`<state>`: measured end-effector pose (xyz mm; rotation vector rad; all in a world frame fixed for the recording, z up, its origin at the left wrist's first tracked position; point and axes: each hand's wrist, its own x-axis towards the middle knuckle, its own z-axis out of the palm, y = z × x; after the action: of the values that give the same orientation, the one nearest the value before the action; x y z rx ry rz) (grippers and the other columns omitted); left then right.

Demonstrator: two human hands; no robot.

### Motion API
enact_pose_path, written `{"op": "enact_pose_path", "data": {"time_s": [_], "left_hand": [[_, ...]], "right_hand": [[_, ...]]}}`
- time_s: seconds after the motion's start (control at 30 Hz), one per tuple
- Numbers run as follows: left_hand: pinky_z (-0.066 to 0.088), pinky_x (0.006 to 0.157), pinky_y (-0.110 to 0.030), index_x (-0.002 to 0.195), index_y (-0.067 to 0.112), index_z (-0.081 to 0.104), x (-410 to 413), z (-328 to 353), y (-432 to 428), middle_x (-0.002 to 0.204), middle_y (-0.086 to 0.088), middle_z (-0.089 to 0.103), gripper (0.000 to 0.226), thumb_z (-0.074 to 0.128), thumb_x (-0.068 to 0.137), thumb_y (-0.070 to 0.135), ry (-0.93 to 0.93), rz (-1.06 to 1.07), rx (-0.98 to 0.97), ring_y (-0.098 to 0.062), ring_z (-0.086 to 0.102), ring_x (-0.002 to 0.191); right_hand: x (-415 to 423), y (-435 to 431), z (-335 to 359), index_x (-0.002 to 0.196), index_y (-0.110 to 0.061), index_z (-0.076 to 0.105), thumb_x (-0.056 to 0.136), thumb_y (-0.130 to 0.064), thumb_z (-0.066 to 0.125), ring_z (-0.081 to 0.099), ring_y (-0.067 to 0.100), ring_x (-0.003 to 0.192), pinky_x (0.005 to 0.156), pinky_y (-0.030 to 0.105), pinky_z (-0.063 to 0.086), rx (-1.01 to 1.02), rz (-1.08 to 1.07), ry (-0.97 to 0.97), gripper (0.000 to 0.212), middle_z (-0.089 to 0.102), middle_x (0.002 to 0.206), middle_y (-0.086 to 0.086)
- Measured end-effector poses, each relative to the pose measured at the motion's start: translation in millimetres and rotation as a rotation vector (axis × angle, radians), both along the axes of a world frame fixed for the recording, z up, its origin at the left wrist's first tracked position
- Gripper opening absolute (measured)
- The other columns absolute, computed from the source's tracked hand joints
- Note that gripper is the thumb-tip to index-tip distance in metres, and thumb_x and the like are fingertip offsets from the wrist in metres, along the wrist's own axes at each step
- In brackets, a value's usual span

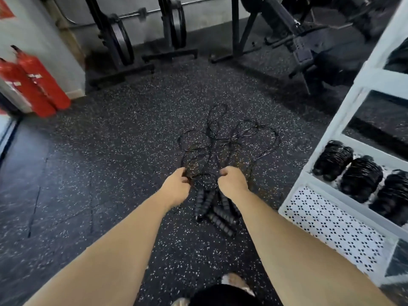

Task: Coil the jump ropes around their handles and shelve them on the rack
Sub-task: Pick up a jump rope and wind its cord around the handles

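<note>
A tangle of thin black jump rope cords [223, 140] lies in loops on the speckled rubber floor. Several black ribbed handles [217, 214] lie together just below my hands. My left hand [176, 186] pinches cords at the tangle's near left edge. My right hand [231, 182] grips cords at its near right edge, fingers curled. A white plastic rack [331, 219] stands at the right. Three coiled black ropes [359, 177] sit side by side on one of its shelves.
Two red fire extinguishers [37, 85] lean by the wall at the left. Barbell stands with weight plates [121, 40] and a black bench machine [304, 47] line the back. My feet [234, 281] show at the bottom edge.
</note>
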<state>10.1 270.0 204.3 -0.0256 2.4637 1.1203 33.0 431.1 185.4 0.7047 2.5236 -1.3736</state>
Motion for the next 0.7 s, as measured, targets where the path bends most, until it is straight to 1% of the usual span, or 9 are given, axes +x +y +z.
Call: {"op": "enact_pose_path", "data": {"time_s": [0.07, 0.17, 0.27, 0.33, 0.4, 0.43, 0.57, 0.63, 0.7], "left_hand": [[0.041, 0.057, -0.019, 0.153, 0.010, 0.027, -20.0, -30.6, -4.0, 0.117, -0.006, 0.058, 0.056, 0.045, 0.100, 0.000, -0.062, 0.013, -0.012, -0.008, 0.048, 0.068], [0.047, 0.072, -0.022, 0.155, 0.011, 0.022, -43.9, -78.7, -6.8, 0.124, -0.008, 0.058, 0.061, 0.050, 0.101, 0.006, -0.182, -0.002, -0.035, -0.016, 0.055, 0.084], [0.049, 0.086, -0.031, 0.155, 0.013, 0.025, -63.8, -126.4, -8.5, 0.145, -0.012, 0.048, 0.067, 0.059, 0.097, 0.013, -0.231, 0.066, -0.051, -0.024, 0.059, 0.107], [0.051, 0.086, -0.032, 0.154, 0.012, 0.028, -74.1, -158.9, -8.3, 0.141, -0.010, 0.051, 0.070, 0.063, 0.094, 0.019, -0.269, 0.088, -0.071, -0.024, 0.061, 0.104], [0.050, 0.084, -0.031, 0.152, 0.010, 0.032, -80.5, -187.8, -6.4, 0.126, -0.006, 0.056, 0.072, 0.067, 0.091, 0.025, -0.304, 0.101, -0.081, -0.022, 0.061, 0.096], [0.047, 0.085, -0.028, 0.152, 0.010, 0.032, -82.9, -201.7, -5.4, 0.124, -0.005, 0.057, 0.074, 0.069, 0.090, 0.029, -0.319, 0.102, -0.091, -0.022, 0.060, 0.100], [0.038, 0.091, -0.027, 0.149, 0.006, 0.035, -89.4, -242.9, 4.6, 0.143, -0.008, 0.049, 0.082, 0.071, 0.087, 0.045, -0.370, 0.146, -0.126, -0.026, 0.050, 0.127], [0.043, 0.093, -0.030, 0.144, 0.006, 0.038, -92.1, -258.8, 9.8, 0.133, -0.006, 0.053, 0.083, 0.074, 0.083, 0.050, -0.395, 0.175, -0.138, -0.026, 0.053, 0.119], [0.045, 0.087, -0.031, 0.137, 0.007, 0.042, -92.0, -272.5, 13.8, 0.110, 0.000, 0.057, 0.082, 0.077, 0.078, 0.053, -0.422, 0.177, -0.167, -0.022, 0.055, 0.104]], "right_hand": [[-18.5, -0.6, -27.7, 0.131, -0.009, 0.053, 0.093, -0.007, 0.047, 0.059, 0.033, 0.108, 0.083, 0.034, 0.047, -0.006, 0.010, -0.036, 0.038, 0.059, 0.126, 0.013], [-42.4, -1.7, -72.9, 0.134, -0.010, 0.052, 0.095, -0.008, 0.047, 0.060, 0.032, 0.108, 0.086, 0.037, 0.049, -0.007, 0.027, -0.098, 0.039, 0.056, 0.131, 0.012], [-61.2, -1.0, -114.7, 0.134, -0.012, 0.053, 0.093, -0.006, 0.045, 0.059, 0.032, 0.110, 0.091, 0.041, 0.051, 0.008, 0.036, -0.154, 0.042, 0.057, 0.132, 0.012], [-70.7, 1.0, -139.5, 0.136, -0.012, 0.053, 0.093, -0.005, 0.045, 0.056, 0.030, 0.117, 0.096, 0.041, 0.049, 0.020, 0.035, -0.186, 0.044, 0.055, 0.136, 0.010], [-78.4, 3.1, -162.7, 0.136, -0.012, 0.052, 0.094, -0.004, 0.045, 0.052, 0.028, 0.122, 0.099, 0.039, 0.047, 0.034, 0.036, -0.215, 0.043, 0.053, 0.138, 0.008], [-81.9, 4.1, -173.5, 0.136, -0.012, 0.052, 0.094, -0.005, 0.045, 0.052, 0.028, 0.122, 0.099, 0.038, 0.047, 0.040, 0.032, -0.225, 0.043, 0.053, 0.138, 0.008], [-91.9, 7.2, -207.1, 0.131, -0.015, 0.057, 0.093, -0.009, 0.047, 0.052, 0.027, 0.122, 0.098, 0.036, 0.046, 0.079, 0.003, -0.240, 0.040, 0.056, 0.135, 0.007], [-96.2, 7.8, -220.9, 0.130, -0.017, 0.059, 0.092, -0.010, 0.048, 0.052, 0.027, 0.123, 0.100, 0.036, 0.045, 0.085, -0.015, -0.242, 0.040, 0.057, 0.135, 0.006], [-99.3, 8.3, -232.2, 0.128, -0.018, 0.059, 0.091, -0.011, 0.049, 0.052, 0.026, 0.122, 0.101, 0.038, 0.045, 0.071, -0.049, -0.240, 0.040, 0.057, 0.134, 0.005]]}}
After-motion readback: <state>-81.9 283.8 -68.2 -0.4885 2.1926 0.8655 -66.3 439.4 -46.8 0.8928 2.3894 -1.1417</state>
